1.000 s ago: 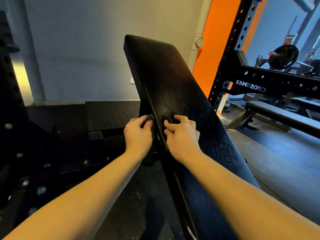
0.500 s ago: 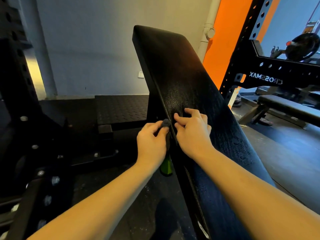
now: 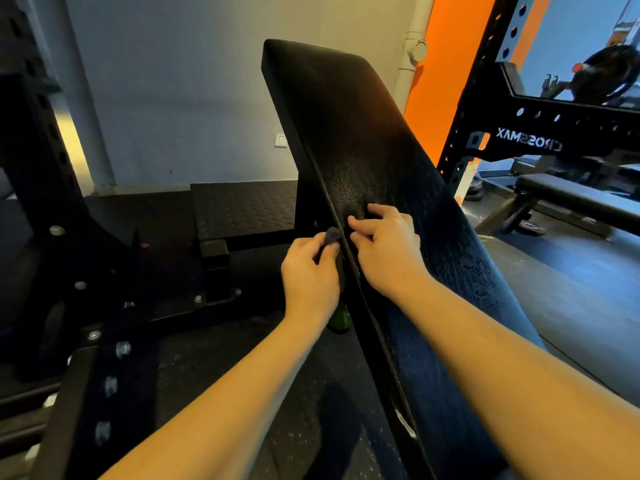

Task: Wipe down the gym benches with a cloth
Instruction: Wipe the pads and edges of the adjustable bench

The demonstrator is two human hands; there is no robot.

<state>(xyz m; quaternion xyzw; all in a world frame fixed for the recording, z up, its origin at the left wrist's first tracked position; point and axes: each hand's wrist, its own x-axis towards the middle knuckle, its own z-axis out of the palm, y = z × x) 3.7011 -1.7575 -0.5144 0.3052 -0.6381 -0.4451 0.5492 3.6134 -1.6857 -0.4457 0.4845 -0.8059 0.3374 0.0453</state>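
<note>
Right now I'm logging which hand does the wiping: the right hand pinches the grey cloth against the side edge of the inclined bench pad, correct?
Not quite: the head view shows the left hand pinching the grey cloth against the bench pad edge; the right hand rests on the pad's face.

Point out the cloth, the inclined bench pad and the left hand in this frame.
cloth (image 3: 331, 235), head view, grey bunched tip above the fingers.
inclined bench pad (image 3: 360, 140), head view, upper padded face.
left hand (image 3: 310, 271), head view, back of the hand.
</note>
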